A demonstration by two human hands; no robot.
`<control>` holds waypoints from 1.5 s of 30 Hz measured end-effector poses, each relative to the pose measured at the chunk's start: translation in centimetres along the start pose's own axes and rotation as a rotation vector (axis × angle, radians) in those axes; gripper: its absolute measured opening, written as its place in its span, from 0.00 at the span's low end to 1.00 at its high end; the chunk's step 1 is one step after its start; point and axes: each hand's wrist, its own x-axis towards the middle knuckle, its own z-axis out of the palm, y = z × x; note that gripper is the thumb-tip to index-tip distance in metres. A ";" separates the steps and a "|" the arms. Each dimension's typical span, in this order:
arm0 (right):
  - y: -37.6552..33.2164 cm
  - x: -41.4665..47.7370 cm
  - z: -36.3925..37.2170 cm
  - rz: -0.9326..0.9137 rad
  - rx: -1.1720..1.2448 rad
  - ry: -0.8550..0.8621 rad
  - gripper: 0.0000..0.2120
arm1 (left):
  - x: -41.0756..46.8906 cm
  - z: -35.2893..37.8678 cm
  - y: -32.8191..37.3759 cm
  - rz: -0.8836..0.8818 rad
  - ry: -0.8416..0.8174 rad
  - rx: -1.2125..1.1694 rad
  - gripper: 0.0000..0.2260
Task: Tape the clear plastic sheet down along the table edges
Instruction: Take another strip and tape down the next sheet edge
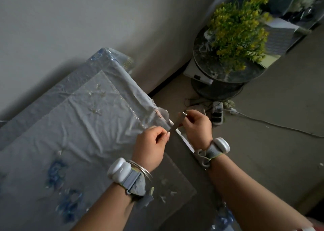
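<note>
A clear plastic sheet [98, 118] lies wrinkled over a pale cloth on the table [57, 93], which runs from lower left to upper middle. A strip of clear tape [176, 125] is stretched between both hands just above the table's right edge. My left hand [152, 143] pinches the strip's lower end with thumb and forefinger. My right hand [196, 125] pinches the upper end, out past the edge over the floor. No tape roll is visible.
A round stand [219, 67] with a yellow-flowered plant [240, 32] sits on the floor at upper right. A power strip [217, 114] and a white cable [273, 125] lie on the floor near my right hand. A white wall borders the table's far side.
</note>
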 end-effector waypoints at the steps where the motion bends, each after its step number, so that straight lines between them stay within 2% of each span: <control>1: 0.5 -0.6 -0.3 0.004 -0.027 0.027 0.08 | -0.4 0.5 0.1 -0.028 -0.026 -0.001 0.09; 5: 0.5 -0.9 -0.2 0.011 -0.152 0.072 0.07 | -0.5 0.8 0.1 -0.145 -0.066 0.011 0.09; 9: 0.8 -0.2 0.2 0.135 -0.230 -0.073 0.09 | 0.1 1.0 0.5 -0.161 -0.077 0.157 0.11; 12: 1.1 0.0 0.4 0.250 -0.162 -0.210 0.10 | 0.2 1.6 0.8 -0.197 -0.085 0.327 0.12; 17: 1.6 -0.3 0.0 0.292 -0.113 -0.249 0.11 | 0.9 1.7 1.4 -0.207 -0.168 0.530 0.11; 20: 1.7 -0.7 -0.5 0.310 -0.077 -0.288 0.12 | 0.8 0.7 1.3 -0.145 -0.056 0.592 0.12; 23: 1.3 -1.3 -0.8 0.239 -0.052 -0.198 0.11 | 0.9 -0.6 0.0 0.115 0.248 0.592 0.08; 25: 0.9 -1.9 -1.0 0.176 -0.061 -0.085 0.16 | 1.0 -0.8 -1.8 0.156 0.339 0.640 0.09; 28: 0.6 -3.6 -1.3 0.072 -0.132 -0.035 0.16 | 1.0 0.1 -4.0 0.063 0.211 0.685 0.20; 32: 0.3 -5.5 -0.6 -0.133 -0.323 -0.044 0.28 | 1.3 0.8 -5.2 0.051 0.175 0.751 0.22; 34: 0.1 -5.5 -0.5 -0.167 -0.387 -0.069 0.36 | 1.4 0.7 -5.2 0.058 0.183 0.750 0.22; 36: 0.0 -5.3 -0.5 -0.166 -0.435 -0.095 0.40 | 1.4 0.7 -5.2 0.062 0.192 0.735 0.22; 45: -0.1 -5.5 -0.6 -0.171 -0.458 -0.039 0.30 | 1.3 0.8 -5.3 0.064 0.214 0.673 0.21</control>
